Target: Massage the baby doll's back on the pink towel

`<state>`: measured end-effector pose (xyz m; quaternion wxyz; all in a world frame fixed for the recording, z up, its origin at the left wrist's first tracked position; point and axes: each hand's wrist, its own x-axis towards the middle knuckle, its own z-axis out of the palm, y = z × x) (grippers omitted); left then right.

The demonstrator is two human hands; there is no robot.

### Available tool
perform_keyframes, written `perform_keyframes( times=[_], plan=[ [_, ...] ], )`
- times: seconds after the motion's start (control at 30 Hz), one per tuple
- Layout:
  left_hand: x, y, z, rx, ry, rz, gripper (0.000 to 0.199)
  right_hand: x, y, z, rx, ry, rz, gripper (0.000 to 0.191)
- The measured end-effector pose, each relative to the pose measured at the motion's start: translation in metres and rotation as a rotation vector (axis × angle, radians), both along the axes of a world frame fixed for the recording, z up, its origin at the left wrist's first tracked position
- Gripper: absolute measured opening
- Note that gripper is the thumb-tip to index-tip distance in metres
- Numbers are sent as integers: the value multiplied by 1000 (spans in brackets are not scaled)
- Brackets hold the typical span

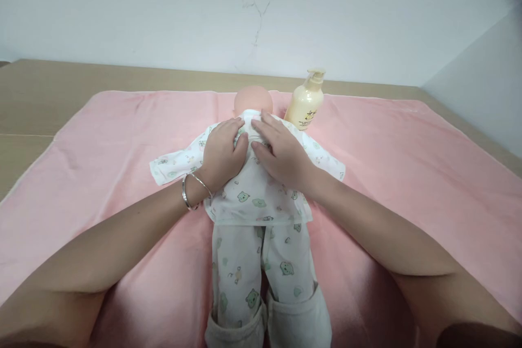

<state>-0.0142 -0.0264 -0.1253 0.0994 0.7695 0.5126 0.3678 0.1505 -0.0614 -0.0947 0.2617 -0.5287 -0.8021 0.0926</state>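
Observation:
A baby doll [261, 204] in a white top and trousers with small green animal prints lies on a pink cloth [122, 174], its bald head away from me and no facial features showing. My left hand [225, 151] rests flat on the left of the doll's upper body, fingers extended, a silver bangle at the wrist. On the right of the upper body lies my right hand [281, 151], its fingers spread. Neither hand holds anything. The doll's sleeves stretch out to both sides, and pale cuffs or socks cover its feet.
A cream pump bottle [306, 102] stands right of the doll's head. The pink cloth covers most of a wooden table [61, 81]. Behind is a white wall [163, 16] with thin cracks and a dark item at its top.

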Motion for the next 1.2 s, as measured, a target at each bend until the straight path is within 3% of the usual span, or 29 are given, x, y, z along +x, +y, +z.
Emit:
perform_keyframes(
  times=[0.17, 0.33, 0.47, 0.67, 0.77, 1.0, 1.2],
  plan=[
    [0, 0, -1, -1, -2, 1, 47, 4, 1, 5, 65, 39, -88, 59],
    [0, 2, -3, 11, -16, 5, 46, 3, 5, -3, -2, -70, 31, 54],
    [0, 2, -3, 14, -6, -8, 47, 2, 4, -6, 107, -45, 10, 55],
    [0, 2, -4, -2, -5, 2, 47, -2, 7, -16, 68, -170, 49, 56],
    [1, 3, -4, 0, 2, 12, 47, -4, 7, -7, 61, -269, 56, 56],
    [2, 1, 0, -18, -49, 7, 43, -18, 0, 39, -146, -410, 52, 45],
    [0, 1, 10, -54, -49, 3, 41, -22, 1, 40, -165, -434, 60, 49]
  ],
)
